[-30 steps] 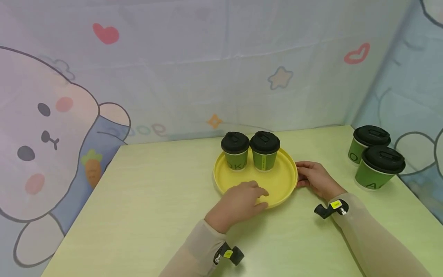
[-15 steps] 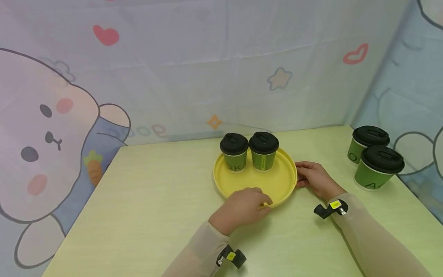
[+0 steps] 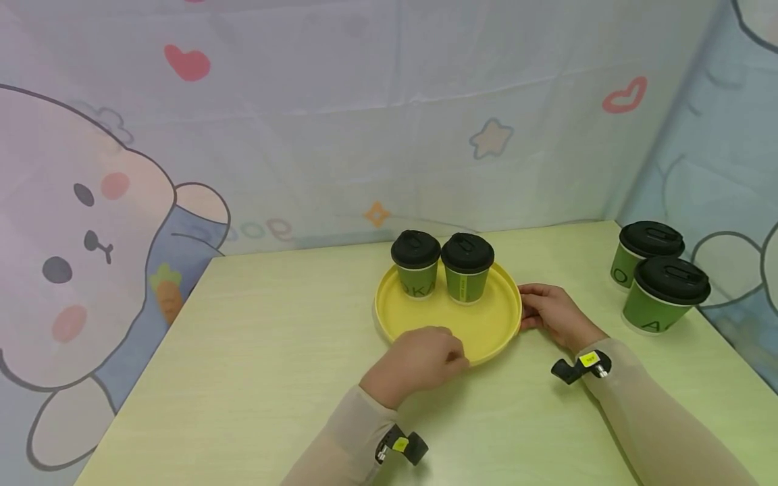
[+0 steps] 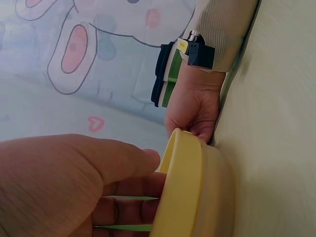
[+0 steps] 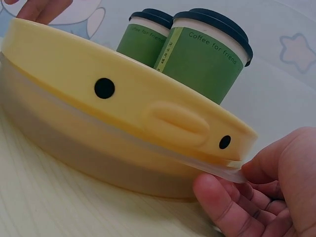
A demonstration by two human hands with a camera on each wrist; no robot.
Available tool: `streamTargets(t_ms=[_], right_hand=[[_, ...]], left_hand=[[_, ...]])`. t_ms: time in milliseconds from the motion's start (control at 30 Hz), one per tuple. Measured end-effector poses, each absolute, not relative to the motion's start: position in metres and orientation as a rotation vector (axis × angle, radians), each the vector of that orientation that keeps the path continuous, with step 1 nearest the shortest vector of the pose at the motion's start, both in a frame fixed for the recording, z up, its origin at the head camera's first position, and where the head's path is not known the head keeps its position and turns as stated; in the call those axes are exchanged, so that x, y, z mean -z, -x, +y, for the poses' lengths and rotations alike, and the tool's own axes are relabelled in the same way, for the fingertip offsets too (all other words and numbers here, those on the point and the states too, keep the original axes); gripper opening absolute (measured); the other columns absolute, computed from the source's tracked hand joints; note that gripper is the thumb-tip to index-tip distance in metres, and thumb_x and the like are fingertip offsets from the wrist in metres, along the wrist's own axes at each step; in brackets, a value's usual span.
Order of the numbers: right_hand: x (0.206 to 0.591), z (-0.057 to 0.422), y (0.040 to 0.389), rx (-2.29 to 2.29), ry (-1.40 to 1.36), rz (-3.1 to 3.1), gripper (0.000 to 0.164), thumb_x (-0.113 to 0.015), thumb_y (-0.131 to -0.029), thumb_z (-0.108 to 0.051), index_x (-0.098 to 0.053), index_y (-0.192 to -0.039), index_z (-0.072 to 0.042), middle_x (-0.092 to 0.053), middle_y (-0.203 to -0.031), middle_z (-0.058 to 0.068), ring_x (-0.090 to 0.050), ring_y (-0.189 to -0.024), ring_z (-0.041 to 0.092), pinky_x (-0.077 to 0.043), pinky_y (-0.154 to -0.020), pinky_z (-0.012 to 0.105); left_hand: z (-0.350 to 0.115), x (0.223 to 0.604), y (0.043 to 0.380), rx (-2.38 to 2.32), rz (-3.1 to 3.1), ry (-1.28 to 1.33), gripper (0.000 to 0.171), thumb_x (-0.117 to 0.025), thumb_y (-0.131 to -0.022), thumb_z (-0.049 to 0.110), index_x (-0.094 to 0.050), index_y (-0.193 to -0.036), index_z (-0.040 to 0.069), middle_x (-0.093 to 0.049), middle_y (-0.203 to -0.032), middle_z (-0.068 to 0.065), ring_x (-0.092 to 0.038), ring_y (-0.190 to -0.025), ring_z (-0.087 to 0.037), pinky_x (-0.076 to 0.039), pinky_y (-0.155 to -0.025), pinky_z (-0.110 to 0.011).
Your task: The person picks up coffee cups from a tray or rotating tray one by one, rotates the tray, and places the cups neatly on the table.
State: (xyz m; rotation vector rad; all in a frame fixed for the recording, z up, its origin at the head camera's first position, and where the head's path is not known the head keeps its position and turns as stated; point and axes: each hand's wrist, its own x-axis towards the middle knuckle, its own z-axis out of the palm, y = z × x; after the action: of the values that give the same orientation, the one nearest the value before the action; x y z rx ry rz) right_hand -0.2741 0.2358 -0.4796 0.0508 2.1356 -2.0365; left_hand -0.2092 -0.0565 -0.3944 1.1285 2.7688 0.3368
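Head, tray: the yellow tray (image 3: 452,331) sat on the table (image 3: 261,344).
Head, cups: the K cup (image 3: 418,279) and striped cup (image 3: 466,283) stood upright inside, toward the tray's back; the O cup (image 3: 625,265) and A cup (image 3: 656,310) stood right of the tray, well apart from it.
Head, left hand: the left hand (image 3: 419,361) lay at the tray's front rim, fingers bent, thumb close to them.
Head, right hand: the right hand (image 3: 558,312) held the tray's right edge with curled fingers.
Left wrist, left hand: fingers reached over the tray's rim, thumb near it; the fingertips were hidden, so whether they gripped could not be told.
Left wrist, right hand: it touched the tray's far end.
Right wrist, right hand: thumb and index finger pinched the tray's edge, nearly together.
Right wrist, tray: its outer wall bore a beak (image 5: 177,123) between two black eyes.
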Motion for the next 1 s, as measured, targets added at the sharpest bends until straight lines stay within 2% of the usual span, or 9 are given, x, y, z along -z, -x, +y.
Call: streamTargets(t_ms=[167,333,433,533,733,800,867,1000], right_hand=[[0.481,0.236,0.274,2.033,-0.061,2.134,0.046,-0.044,-0.108,-0.015,-0.04,-0.145,0.012,-0.066,-0.093,0.003,-0.064,-0.076,0.012,-0.058,-0.068,0.028],[0.482,0.236,0.275,2.041,-0.061,2.133,0.046,-0.044,-0.108,-0.015,-0.04,-0.145,0.012,-0.066,-0.092,0.003,-0.064,-0.075,0.012,-0.058,-0.068,0.028],[0.482,0.236,0.275,2.051,-0.058,2.123,0.046,-0.044,-0.108,-0.014,-0.04,-0.145,0.012,-0.066,-0.091,0.003,-0.064,-0.074,0.012,-0.058,-0.068,0.028],[0.482,0.236,0.276,2.053,-0.052,2.118,0.046,-0.044,-0.108,-0.014,-0.039,-0.145,0.012,-0.066,-0.091,0.003,-0.064,-0.074,0.012,-0.058,-0.068,0.028],[0.481,0.236,0.276,2.038,-0.066,2.135,0.046,-0.044,-0.108,-0.014,-0.04,-0.145,0.012,-0.066,-0.092,0.003,-0.063,-0.075,0.012,-0.058,-0.068,0.028],[0.481,0.235,0.276,2.044,-0.069,2.133,0.046,-0.044,-0.108,-0.014,-0.04,-0.145,0.012,-0.066,-0.091,0.003,-0.063,-0.074,0.012,-0.058,-0.067,0.028],[0.481,0.235,0.275,2.052,-0.057,2.129,0.046,-0.044,-0.108,-0.014,-0.039,-0.145,0.013,-0.066,-0.09,0.003,-0.063,-0.073,0.012,-0.058,-0.066,0.028],[0.48,0.233,0.274,2.073,-0.034,2.118,0.046,-0.045,-0.107,-0.013,-0.04,-0.143,0.015,-0.066,-0.087,0.002,-0.063,-0.072,0.011,-0.058,-0.065,0.027]], left_hand=[[-0.059,0.392,0.211,-0.331,2.76,-1.101,0.019,-0.065,-0.098,0.032,-0.076,-0.087,0.021,-0.056,-0.075,0.012,-0.05,-0.068,-0.006,-0.042,-0.063,-0.022],[-0.07,0.382,0.215,-0.378,2.914,-1.003,0.022,-0.061,-0.099,0.032,-0.078,-0.103,0.019,-0.068,-0.091,0.006,-0.061,-0.082,-0.011,-0.05,-0.072,-0.029],[-0.083,0.376,0.222,-0.51,3.067,-0.799,0.028,-0.058,-0.1,0.033,-0.074,-0.114,0.015,-0.069,-0.106,-0.003,-0.064,-0.096,-0.022,-0.053,-0.079,-0.038],[-0.099,0.376,0.234,-0.767,3.155,-0.534,0.032,-0.058,-0.1,0.032,-0.071,-0.122,0.012,-0.065,-0.115,-0.01,-0.062,-0.104,-0.03,-0.053,-0.08,-0.044],[-0.127,0.402,0.262,-1.109,3.109,-0.122,0.045,-0.056,-0.101,0.033,-0.059,-0.142,0.015,-0.055,-0.132,-0.022,-0.058,-0.109,-0.042,-0.052,-0.079,-0.05],[-0.132,0.414,0.27,-1.15,3.023,-0.024,0.052,-0.054,-0.101,0.036,-0.051,-0.149,0.016,-0.051,-0.136,-0.024,-0.057,-0.11,-0.041,-0.051,-0.081,-0.051],[-0.134,0.425,0.277,-1.21,2.919,0.032,0.056,-0.052,-0.102,0.038,-0.045,-0.153,0.017,-0.055,-0.132,-0.024,-0.06,-0.105,-0.037,-0.051,-0.083,-0.05],[-0.136,0.445,0.286,-1.36,2.769,0.067,0.054,-0.051,-0.102,0.038,-0.047,-0.152,0.019,-0.064,-0.118,-0.016,-0.063,-0.097,-0.028,-0.05,-0.085,-0.045]])
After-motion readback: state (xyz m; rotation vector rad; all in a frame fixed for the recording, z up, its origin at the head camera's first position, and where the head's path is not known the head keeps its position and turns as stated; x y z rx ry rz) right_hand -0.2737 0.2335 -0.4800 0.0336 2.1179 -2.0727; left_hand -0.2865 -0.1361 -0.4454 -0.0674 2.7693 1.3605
